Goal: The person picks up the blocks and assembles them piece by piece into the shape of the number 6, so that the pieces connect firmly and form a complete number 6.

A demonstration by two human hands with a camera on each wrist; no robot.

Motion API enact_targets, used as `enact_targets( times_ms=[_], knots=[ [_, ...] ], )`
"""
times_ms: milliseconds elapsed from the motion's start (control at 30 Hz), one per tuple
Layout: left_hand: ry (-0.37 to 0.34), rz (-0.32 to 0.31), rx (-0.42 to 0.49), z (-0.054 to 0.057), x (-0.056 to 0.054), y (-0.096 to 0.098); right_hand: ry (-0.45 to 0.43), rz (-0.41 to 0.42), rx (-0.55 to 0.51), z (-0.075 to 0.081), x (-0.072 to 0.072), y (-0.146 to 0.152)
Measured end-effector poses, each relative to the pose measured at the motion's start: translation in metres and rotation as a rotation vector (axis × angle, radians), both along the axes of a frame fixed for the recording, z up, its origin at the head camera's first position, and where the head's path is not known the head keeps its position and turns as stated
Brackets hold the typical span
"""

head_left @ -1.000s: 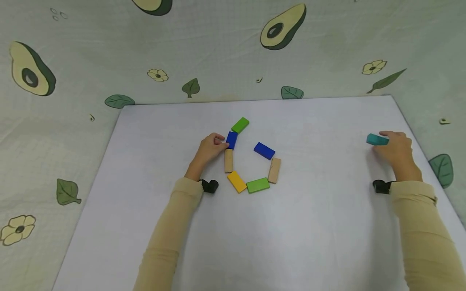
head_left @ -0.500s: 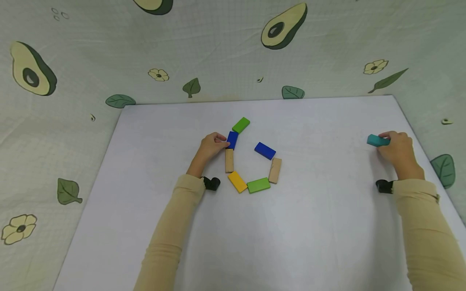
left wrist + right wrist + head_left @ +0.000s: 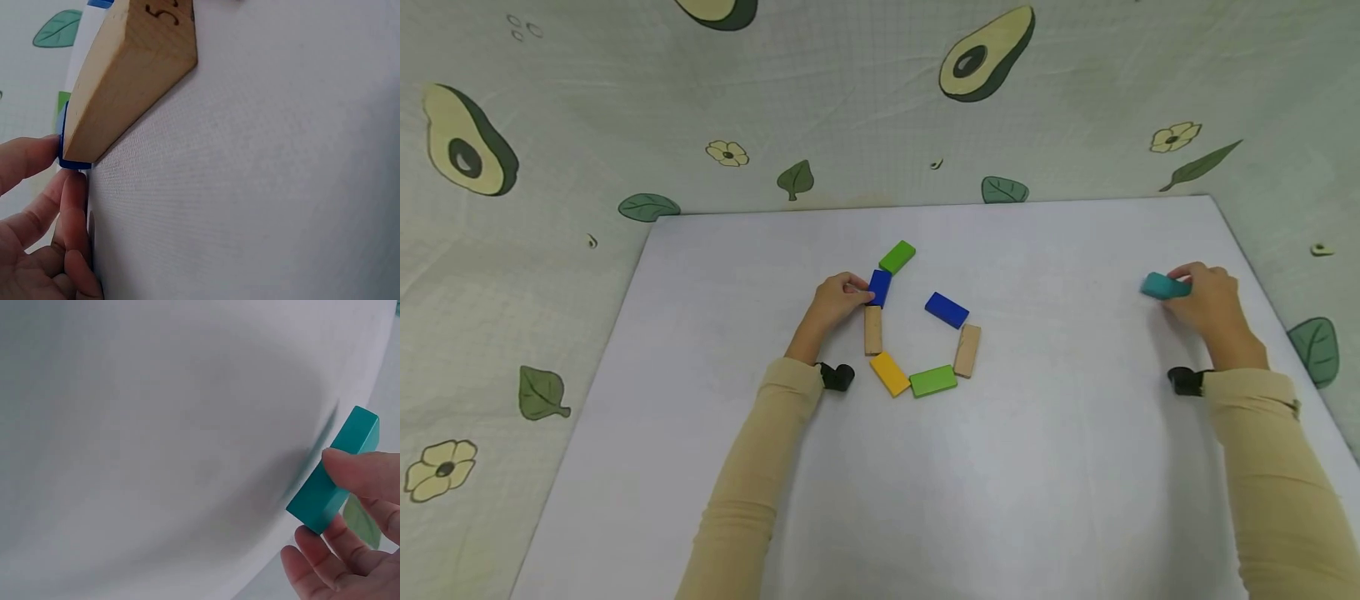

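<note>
My left hand (image 3: pixel 838 300) is at the left side of a blue wooden block (image 3: pixel 880 286), thumb and fingers pinching its edge. In the left wrist view, the plain wooden block (image 3: pixel 119 81) in front hides most of that blue block (image 3: pixel 76 165). Out to the right, my right hand (image 3: pixel 1212 304) pinches a teal block (image 3: pixel 1165 286) between thumb and fingers. The right wrist view shows the teal block (image 3: pixel 337 472) over the white surface, its shadow beside it.
Green (image 3: pixel 897 257), plain wood (image 3: pixel 872 331), yellow (image 3: pixel 890 374), green (image 3: pixel 933 381), plain wood (image 3: pixel 967 351) and blue (image 3: pixel 947 310) blocks curve round with the left hand's block in an open ring on the white table (image 3: pixel 1045 467). Avocado-print cloth (image 3: pixel 865 100) lies beyond the table's edge.
My right hand has shifted slightly left with the teal block over the last half second. The left hand stays at the blue block, and the ring of blocks keeps its shape.
</note>
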State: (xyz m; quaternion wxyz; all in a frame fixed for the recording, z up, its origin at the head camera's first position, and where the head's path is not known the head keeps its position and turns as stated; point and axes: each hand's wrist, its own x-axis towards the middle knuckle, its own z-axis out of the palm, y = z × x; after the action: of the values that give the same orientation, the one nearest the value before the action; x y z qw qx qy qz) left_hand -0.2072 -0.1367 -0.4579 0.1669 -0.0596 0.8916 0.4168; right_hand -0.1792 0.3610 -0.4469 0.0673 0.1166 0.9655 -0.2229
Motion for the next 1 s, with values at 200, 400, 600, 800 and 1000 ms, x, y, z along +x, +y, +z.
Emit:
enact_targets(
  times_ms=[200, 400, 600, 800, 1000],
  knots=[
    [0.000, -0.004, 0.009, 0.000, 0.000, -0.001, 0.029, 0.059, -0.049, 0.012, -0.003, -0.020],
    [-0.012, -0.009, 0.007, 0.000, 0.000, -0.002, 0.065, 0.152, -0.097, 0.025, -0.006, -0.053],
    [-0.030, -0.008, 0.010, 0.001, -0.001, -0.001, 0.073, 0.227, -0.142, 0.039, -0.007, -0.096],
    [-0.024, -0.002, 0.017, 0.003, 0.001, -0.002, 0.065, 0.318, -0.187, 0.051, -0.008, -0.143],
    [-0.033, 0.008, 0.022, 0.002, 0.000, -0.003, 0.056, 0.405, -0.225, 0.055, -0.009, -0.188]
  ],
)
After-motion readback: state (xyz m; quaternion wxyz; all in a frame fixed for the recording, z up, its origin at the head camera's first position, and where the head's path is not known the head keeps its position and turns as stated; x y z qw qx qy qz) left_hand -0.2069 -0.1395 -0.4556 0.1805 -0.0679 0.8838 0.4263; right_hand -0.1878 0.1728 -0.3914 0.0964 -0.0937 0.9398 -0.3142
